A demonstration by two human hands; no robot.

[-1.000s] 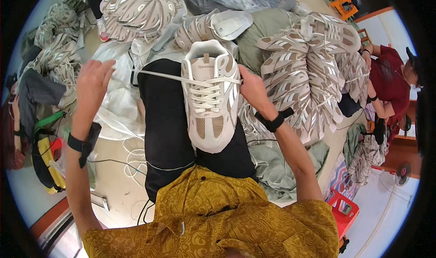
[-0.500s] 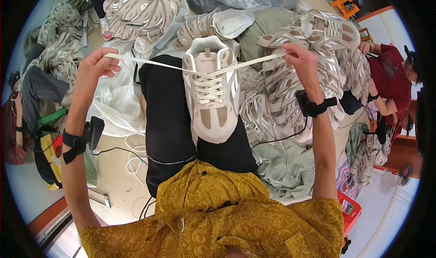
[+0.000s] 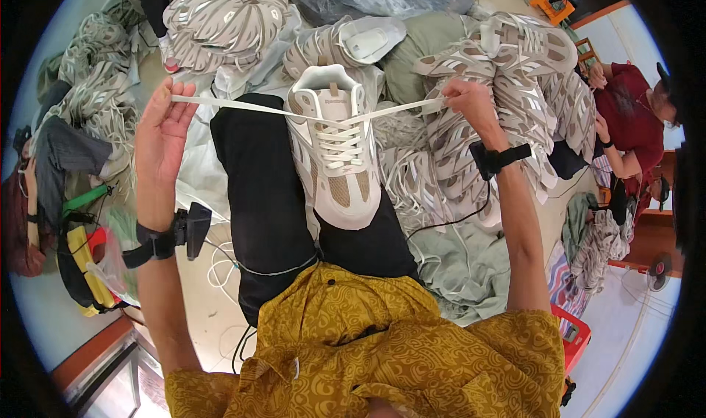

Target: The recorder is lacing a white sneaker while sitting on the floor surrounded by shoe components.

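Observation:
A white and beige sneaker (image 3: 341,190) rests on my black-trousered thighs, its toe toward me. Flat cream shoelace (image 3: 235,104) criss-crosses its front, and the two ends stretch out from the top eyelets to either side. My left hand (image 3: 163,135), palm turned partly up, pinches one end between thumb and fingers. On the other side my right hand (image 3: 472,105) grips the opposite end in curled fingers; its very tip is hidden there. Both lengths look taut, sloping down to the tongue (image 3: 334,107).
Stacked beige shoe uppers (image 3: 471,146) lie close on the right, with a bundled ring of them (image 3: 224,24) at the far left. A co-worker in a dark red shirt (image 3: 632,116) sits at the right. Black cables (image 3: 460,223) trail from my wrist straps. Grey-green cloth (image 3: 463,278) lies beside my right thigh.
My left hand has shifted slightly right and its palm has opened more into view, still pinching the lace. The right hand has moved a little left and lower, keeping its end.

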